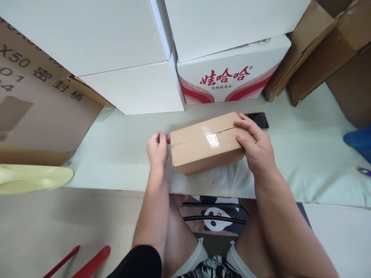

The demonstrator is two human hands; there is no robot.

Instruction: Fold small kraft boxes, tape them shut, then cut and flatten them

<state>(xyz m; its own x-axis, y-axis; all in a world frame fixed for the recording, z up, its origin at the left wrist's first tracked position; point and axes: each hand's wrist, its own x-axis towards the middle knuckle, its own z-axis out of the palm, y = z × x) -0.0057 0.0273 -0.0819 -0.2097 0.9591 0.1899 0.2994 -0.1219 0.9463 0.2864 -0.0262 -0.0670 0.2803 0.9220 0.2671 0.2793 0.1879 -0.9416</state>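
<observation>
A brown cardboard box [191, 148] rests at a slant on the pale green table cover [116, 154], its top flaps closed, with a short piece of shiny clear tape [213, 139] across the seam. My right hand [256, 143] grips the box's right end, thumb on top and fingers over the far corner. At the left end, my left hand [158, 148] has its fingers curled together beside the box edge; what they pinch, if anything, is too small to name. A black phone-like object [259, 120] lies partly behind my right hand.
White boxes [136, 90] and a red-and-white printed box [228, 83] stand along the back. Large cartons flank both sides. A yellow-green object [34, 178] juts in at left, a blue one [359, 143] at right.
</observation>
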